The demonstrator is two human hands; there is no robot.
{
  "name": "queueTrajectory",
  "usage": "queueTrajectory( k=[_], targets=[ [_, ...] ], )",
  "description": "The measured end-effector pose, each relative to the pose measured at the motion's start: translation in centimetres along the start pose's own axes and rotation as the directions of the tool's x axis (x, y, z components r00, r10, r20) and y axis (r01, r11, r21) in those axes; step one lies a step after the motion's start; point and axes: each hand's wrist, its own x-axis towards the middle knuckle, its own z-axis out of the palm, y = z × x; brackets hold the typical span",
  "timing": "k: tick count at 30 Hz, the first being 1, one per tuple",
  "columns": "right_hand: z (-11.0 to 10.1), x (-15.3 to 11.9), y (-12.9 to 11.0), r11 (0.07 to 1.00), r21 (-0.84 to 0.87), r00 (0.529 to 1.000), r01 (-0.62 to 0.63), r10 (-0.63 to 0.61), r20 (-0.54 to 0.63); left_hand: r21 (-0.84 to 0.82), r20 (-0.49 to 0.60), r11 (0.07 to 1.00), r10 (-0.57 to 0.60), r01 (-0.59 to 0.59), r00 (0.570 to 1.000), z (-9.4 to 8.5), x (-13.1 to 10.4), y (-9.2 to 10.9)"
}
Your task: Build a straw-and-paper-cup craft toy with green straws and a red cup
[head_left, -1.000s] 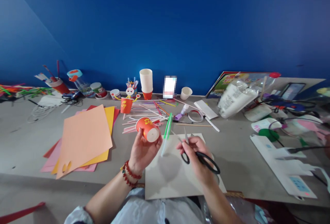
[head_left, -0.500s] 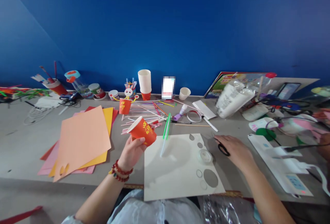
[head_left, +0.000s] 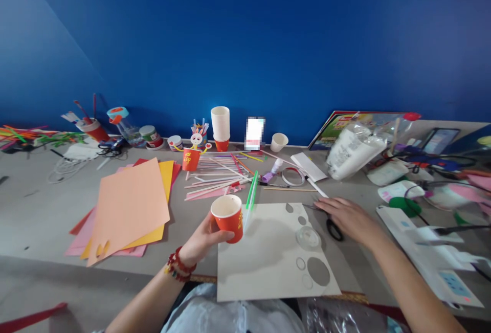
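Note:
My left hand point(head_left: 209, 238) is wrapped round a red paper cup point(head_left: 232, 226) with yellow lettering. The cup is held nearly upright above the left part of a white card point(head_left: 264, 266), its white inside facing up. My right hand point(head_left: 345, 218) lies low over the table just past the card's right edge, fingers stretched out and fairly flat. Beneath and beside its fingers are scissors point(head_left: 334, 230); a black handle loop shows and the rest is partly covered. Green and white straws point(head_left: 252, 192) lie across the card's top edge. A clear tape roll point(head_left: 308, 238) sits on the card.
Coloured paper sheets point(head_left: 130, 210) are piled at left. Behind stand a rabbit-decorated cup point(head_left: 191, 160), a white cup stack point(head_left: 220, 123) and a lone white cup point(head_left: 279, 142). Loose straws point(head_left: 215, 169) cover the middle. A power strip point(head_left: 425, 259) lies at right.
My left hand has turned the paper cup from tilted to nearly upright and brought it lower, to the right. My right hand stays by the scissors. The view has shifted slightly.

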Motion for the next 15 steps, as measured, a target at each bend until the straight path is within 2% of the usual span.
queueTrajectory(
  k=[4, 7, 9, 11, 12, 13, 15],
  targets=[
    [-2.1, 0.7, -1.7, 0.991, 0.043, 0.992, -0.124, 0.122, 0.04, -0.011, -0.041, 1.0, -0.004, 0.003, 0.999, -0.2, 0.0, 0.1],
    [-4.0, 2.5, -5.2, 0.937, 0.266, 0.972, -0.225, 0.237, -0.011, -0.043, -0.058, 0.999, -0.007, 0.004, 0.998, 0.0, 0.2, 0.1],
    [-4.9, 4.5, -8.4, 0.807, 0.524, 0.951, -0.273, 0.308, 0.022, -0.063, -0.061, 0.998, -0.019, 0.016, 0.998, 0.4, 0.4, 0.0],
    [-5.2, 7.0, -11.5, 0.565, 0.777, 0.95, -0.277, 0.283, 0.132, -0.076, -0.06, 0.997, -0.036, 0.032, 0.998, 0.9, 0.6, 0.0],
    [-5.1, 8.3, -12.8, 0.456, 0.833, 0.943, -0.313, 0.251, 0.217, -0.084, -0.06, 0.996, -0.042, 0.037, 0.997, 1.1, 0.7, 0.1],
    [-4.8, 9.6, -13.8, 0.395, 0.843, 0.927, -0.365, 0.233, 0.293, -0.092, -0.063, 0.995, -0.045, 0.04, 0.997, 1.3, 0.8, 0.1],
    [-3.9, 12.1, -15.2, 0.383, 0.829, 0.911, -0.409, 0.223, 0.346, -0.109, -0.082, 0.993, -0.044, 0.034, 0.996, 1.6, 0.9, 0.2]
  ],
)
